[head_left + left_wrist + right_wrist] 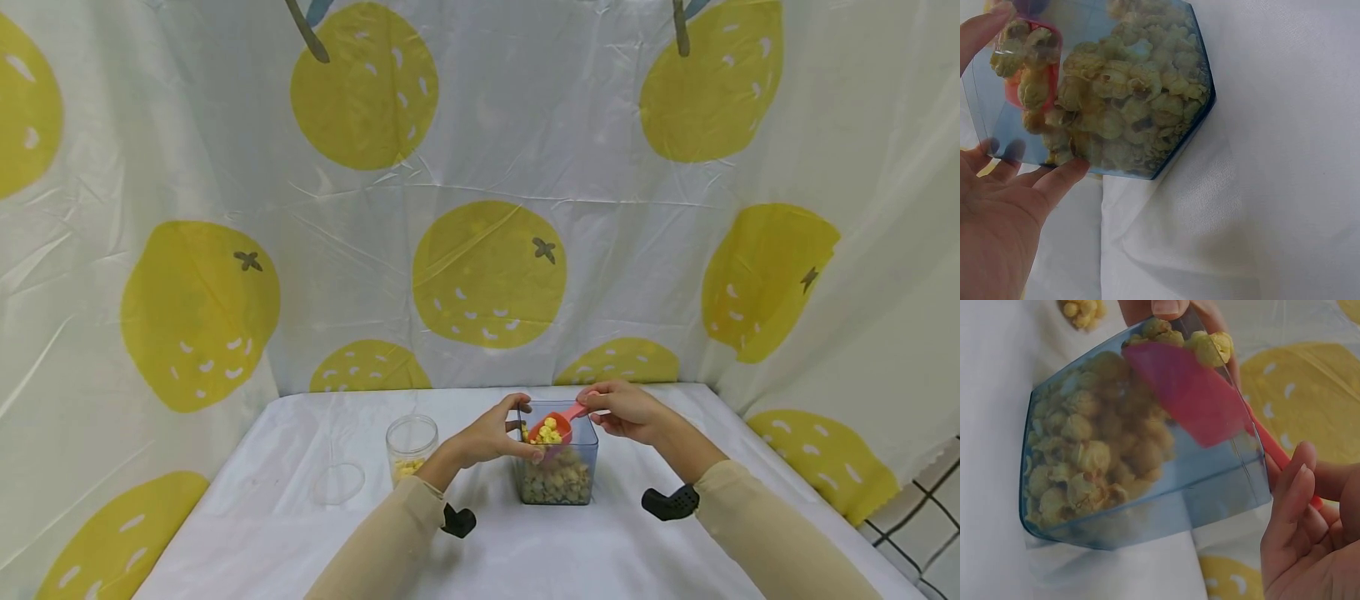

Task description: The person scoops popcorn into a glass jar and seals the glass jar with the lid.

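Observation:
A clear bluish square container (557, 479) filled with popcorn (1135, 87) stands on the table. Around its upper left side my left hand (487, 432) holds it, thumb on the near wall and fingers at the far rim. My right hand (626, 410) pinches the handle of a pink scoop (1191, 394), just past the container's right rim. The scoop's bowl is tilted inside the container's top, and several yellow popcorn pieces (550, 432) lie in it.
Left of the container stands a round clear jar (411, 435) with some popcorn in it, partly hidden by my left forearm. A clear round lid (339, 483) lies flat farther left. A white cloth covers the table (247, 542), and a lemon-print curtain (495, 133) hangs behind.

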`<state>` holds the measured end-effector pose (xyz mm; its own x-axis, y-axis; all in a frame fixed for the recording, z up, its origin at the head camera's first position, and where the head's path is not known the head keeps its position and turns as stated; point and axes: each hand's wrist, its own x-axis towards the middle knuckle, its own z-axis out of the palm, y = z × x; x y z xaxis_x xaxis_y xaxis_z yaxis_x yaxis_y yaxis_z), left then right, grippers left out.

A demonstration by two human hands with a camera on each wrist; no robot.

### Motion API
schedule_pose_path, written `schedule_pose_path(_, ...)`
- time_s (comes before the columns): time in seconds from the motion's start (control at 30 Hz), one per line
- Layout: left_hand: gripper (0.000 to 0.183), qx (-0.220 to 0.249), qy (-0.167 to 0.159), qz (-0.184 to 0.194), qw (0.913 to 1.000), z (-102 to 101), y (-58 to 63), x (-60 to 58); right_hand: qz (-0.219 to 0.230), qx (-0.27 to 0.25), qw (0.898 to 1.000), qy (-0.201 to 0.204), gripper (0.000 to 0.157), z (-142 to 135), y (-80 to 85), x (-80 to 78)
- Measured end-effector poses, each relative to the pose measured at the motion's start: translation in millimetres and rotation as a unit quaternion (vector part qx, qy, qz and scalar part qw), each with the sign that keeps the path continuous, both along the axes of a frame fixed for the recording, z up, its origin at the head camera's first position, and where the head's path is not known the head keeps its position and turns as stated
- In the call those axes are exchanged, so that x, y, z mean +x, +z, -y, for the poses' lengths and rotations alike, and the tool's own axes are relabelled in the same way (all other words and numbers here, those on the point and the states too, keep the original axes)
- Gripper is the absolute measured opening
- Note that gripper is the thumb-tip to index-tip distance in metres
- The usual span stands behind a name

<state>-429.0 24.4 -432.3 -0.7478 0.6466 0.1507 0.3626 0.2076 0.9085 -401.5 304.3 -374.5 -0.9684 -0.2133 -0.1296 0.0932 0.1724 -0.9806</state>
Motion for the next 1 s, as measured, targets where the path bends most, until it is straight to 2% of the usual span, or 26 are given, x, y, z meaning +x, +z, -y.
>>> schedule_pose_path(0.3,0.086,-0.001,-0.001,0.001,1.0000,-0.6,0.2,0.6,0.010,-0.019,1.000,-0.009,0.022,0.8,1.6,2.9)
schedule_pose_path(0.63,0.087,-0.003,0.000,0.001,1.0000,0.8,1.3,0.5,0.026,-0.052,0.998,-0.030,0.014,-3.3,2.1,1.4)
schedule_pose_path(0.73,0.087,-0.001,-0.003,0.001,1.0000,0.8,1.7,0.2,0.028,-0.056,0.997,-0.043,0.014,-4.0,1.2,0.4)
schedule_pose_path(1.0,0.085,0.002,-0.014,-0.009,0.9999,1.9,2.0,-0.5,0.032,-0.076,0.996,-0.045,0.017,-4.8,-2.0,0.1)
